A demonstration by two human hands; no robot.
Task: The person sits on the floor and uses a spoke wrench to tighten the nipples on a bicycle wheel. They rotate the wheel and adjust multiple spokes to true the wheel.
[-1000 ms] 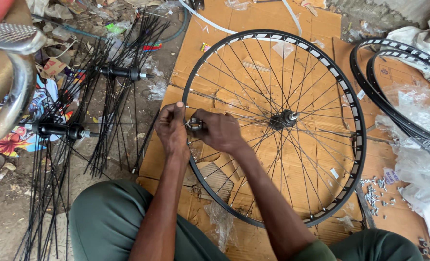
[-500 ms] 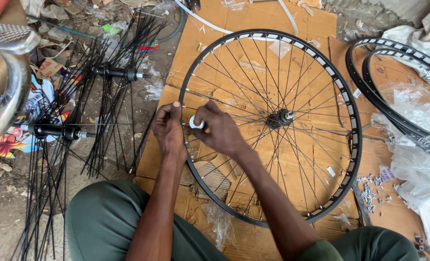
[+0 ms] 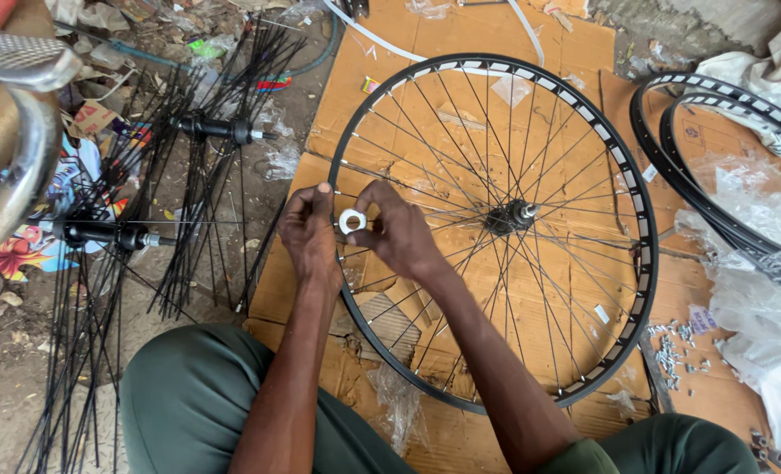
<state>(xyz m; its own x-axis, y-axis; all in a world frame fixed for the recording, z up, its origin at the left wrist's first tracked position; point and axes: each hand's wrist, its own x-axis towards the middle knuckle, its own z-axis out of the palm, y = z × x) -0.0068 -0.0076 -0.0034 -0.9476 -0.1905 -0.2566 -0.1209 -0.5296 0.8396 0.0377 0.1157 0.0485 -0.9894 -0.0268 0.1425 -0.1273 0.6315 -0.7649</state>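
A black spoked bicycle wheel [image 3: 620, 167] lies flat on brown cardboard [image 3: 408, 70], its hub [image 3: 513, 213] near the middle. Both my hands work at the wheel's left rim. My right hand [image 3: 401, 235] pinches a small silver ring-shaped tool [image 3: 351, 220] just inside the rim, among the spokes. My left hand [image 3: 309, 230] grips the rim beside it, fingertips touching the tool's left side. My knees in green trousers sit below the wheel.
Two black hubs [image 3: 223, 130] [image 3: 100, 233] with loose fanned spokes lie on the dirt to the left. Spare black rims [image 3: 715, 215] and clear plastic bags [image 3: 759, 298] are at the right. Small silver nipples [image 3: 667, 347] are scattered by the wheel. A curved metal bar [image 3: 21, 132] is top left.
My hands have stayed at the left rim. The ring-shaped tool now shows more plainly between my fingers, and my right fingers have shifted around it.
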